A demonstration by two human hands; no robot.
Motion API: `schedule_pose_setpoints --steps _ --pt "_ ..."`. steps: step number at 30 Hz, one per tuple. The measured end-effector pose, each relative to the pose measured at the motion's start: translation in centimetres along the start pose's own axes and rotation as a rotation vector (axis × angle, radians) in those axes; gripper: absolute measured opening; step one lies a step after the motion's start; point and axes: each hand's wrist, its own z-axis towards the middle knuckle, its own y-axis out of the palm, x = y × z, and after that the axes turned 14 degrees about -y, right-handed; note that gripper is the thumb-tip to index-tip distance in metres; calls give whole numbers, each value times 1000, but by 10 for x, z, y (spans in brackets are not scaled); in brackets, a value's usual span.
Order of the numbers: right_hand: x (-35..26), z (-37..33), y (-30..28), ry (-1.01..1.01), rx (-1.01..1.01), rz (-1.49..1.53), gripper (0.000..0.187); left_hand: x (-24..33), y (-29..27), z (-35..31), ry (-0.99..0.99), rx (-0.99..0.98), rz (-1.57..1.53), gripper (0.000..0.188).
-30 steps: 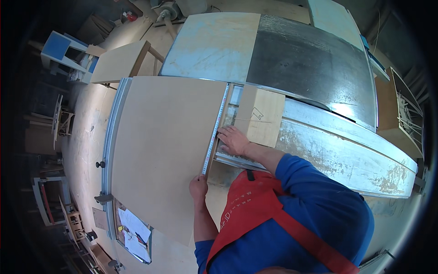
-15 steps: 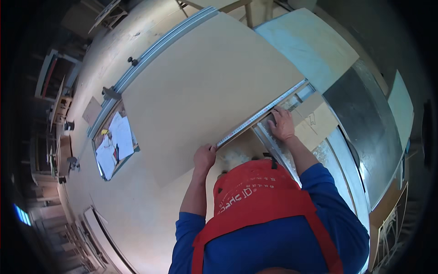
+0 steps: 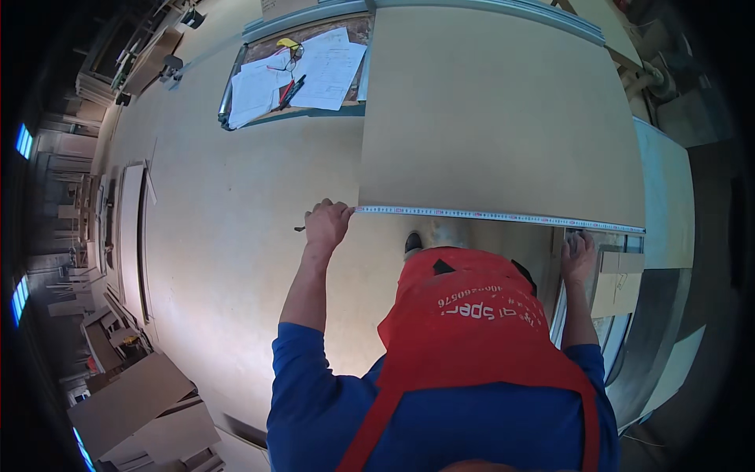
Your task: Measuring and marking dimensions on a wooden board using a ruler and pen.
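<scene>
A white tape measure (image 3: 478, 215) is stretched along the near edge of a large, flat tan board (image 3: 503, 118). My left hand (image 3: 326, 223) is closed at the board's near left corner, pinching the tape's left end. A small dark tip pokes out on the outer side of that hand; its kind is unclear. Just below the tape, toward its right end, my right hand (image 3: 579, 256) rests at the machine table's edge with thumb and fingers apart. Its fingertips are close to the tape, and whether they touch it is hard to see.
A metal rail (image 3: 487, 9) runs along the board's far edge. Papers (image 3: 330, 71), pens and glasses lie on a small side tray at the far left. A loose tan offcut (image 3: 617, 283) sits beside my right hand. Stacked panels (image 3: 130, 401) stand at the lower left.
The view has turned, so the board and tape now run nearly level across the picture. My left hand stays at the tape's left end; my right hand remains near the right part.
</scene>
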Motion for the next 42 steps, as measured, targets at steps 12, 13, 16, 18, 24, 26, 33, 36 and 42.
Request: schedule_pose_setpoints --steps 12,13,16,18,24,26,33,36,42 --pt "-117 6 46 15 -108 25 32 -20 21 51 155 57 -164 26" --pt "-119 3 47 62 -141 21 32 -23 22 53 164 58 -184 26" --pt "-131 -9 55 151 -196 10 32 -31 23 64 187 57 -188 26" --pt "-141 -18 60 191 -217 3 31 -37 25 70 198 58 -192 25" --pt "-167 -39 69 318 -269 37 29 -46 28 75 230 77 -198 25" --pt "-170 -42 71 326 -276 66 29 -46 31 71 234 78 -190 25" --pt "-176 -45 85 438 -308 150 30 -38 32 72 276 181 -170 24" --pt "-181 -48 88 541 -347 175 33 -35 32 71 279 197 -170 24" --pt "-186 -57 94 682 -425 246 43 -24 20 78 303 180 -159 25"
